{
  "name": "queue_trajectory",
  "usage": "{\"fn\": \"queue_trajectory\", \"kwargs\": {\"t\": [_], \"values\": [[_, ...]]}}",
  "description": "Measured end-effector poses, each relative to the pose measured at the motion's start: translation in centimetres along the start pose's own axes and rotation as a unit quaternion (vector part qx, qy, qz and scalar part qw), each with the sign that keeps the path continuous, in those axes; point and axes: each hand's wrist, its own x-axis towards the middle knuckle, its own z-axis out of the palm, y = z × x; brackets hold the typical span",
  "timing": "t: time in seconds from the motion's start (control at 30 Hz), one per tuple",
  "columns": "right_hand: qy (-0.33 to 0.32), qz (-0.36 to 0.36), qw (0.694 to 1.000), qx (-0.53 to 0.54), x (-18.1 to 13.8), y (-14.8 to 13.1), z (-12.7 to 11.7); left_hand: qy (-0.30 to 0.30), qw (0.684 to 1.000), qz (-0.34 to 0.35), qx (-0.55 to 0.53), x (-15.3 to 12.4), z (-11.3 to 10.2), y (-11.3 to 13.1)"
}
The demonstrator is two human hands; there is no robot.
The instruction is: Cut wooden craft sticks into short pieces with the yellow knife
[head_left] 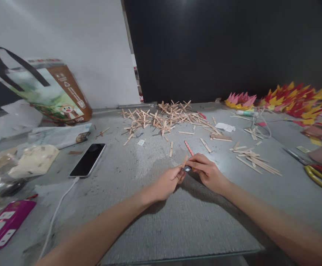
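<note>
Near the middle of the table my left hand (168, 183) is closed, with a short wooden craft stick (185, 161) standing up from between its thumb and fingers. My right hand (206, 171) meets it from the right, its fingers pinched together. Between the two hands is a small dark piece with a pale face (187, 169); its kind is too small to tell. A red-and-white striped rod (188, 147) reaches out behind my right fingers. Whether that hand grips the rod or it only lies behind is unclear. One loose craft stick (171, 149) lies just beyond my left hand.
Crossed craft sticks form a pile (163, 118) at the back. More sticks (253, 159) and yellow-handled scissors (320, 177) lie right, with paper crowns (291, 99) behind. On the left are a phone (88, 160) on a cable (57, 210), a bag (55, 92) and a purple package (10, 223).
</note>
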Motion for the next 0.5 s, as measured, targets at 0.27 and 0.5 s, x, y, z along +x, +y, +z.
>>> {"fn": "queue_trajectory", "kwargs": {"t": [0.27,0.5], "values": [[0.003,0.004,1.0,0.008,0.04,0.1,0.14,-0.001,1.0,-0.021,-0.008,0.11,-0.06,-0.14],[-0.009,0.009,1.0,0.008,0.1,-0.02,0.07,-0.006,1.0,-0.002,-0.01,0.17,-0.09,-0.46]]}}
